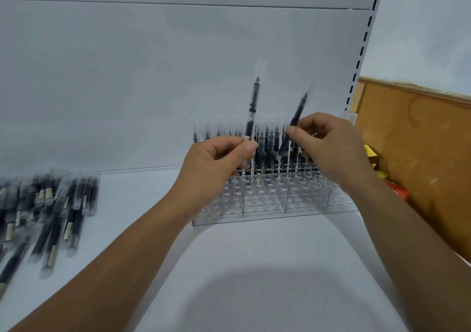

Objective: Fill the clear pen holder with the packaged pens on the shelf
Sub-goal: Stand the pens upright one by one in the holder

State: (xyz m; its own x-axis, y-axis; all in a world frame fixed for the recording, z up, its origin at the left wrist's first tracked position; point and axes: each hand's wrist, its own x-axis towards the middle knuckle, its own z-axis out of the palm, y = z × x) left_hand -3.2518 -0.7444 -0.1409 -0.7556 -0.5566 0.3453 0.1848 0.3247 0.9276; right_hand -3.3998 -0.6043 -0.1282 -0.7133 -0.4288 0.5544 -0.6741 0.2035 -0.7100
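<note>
White back panel [153, 76], plywood board [420, 140] (scuffed) beside.

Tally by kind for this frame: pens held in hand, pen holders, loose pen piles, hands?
Black sleeve-packaged pens held: 2 (left-hand pen, right-hand pen)
Clear acrylic pen holder: 1
Loose pile of packaged pens: 1, pens too blurred to count
Hands: 2 (left hand, right hand)
Total: 6

White back panel [153, 64], slotted upright [367, 36] at its right edge, brown wooden board [420, 140], yellow and red packets [398, 191].
</note>
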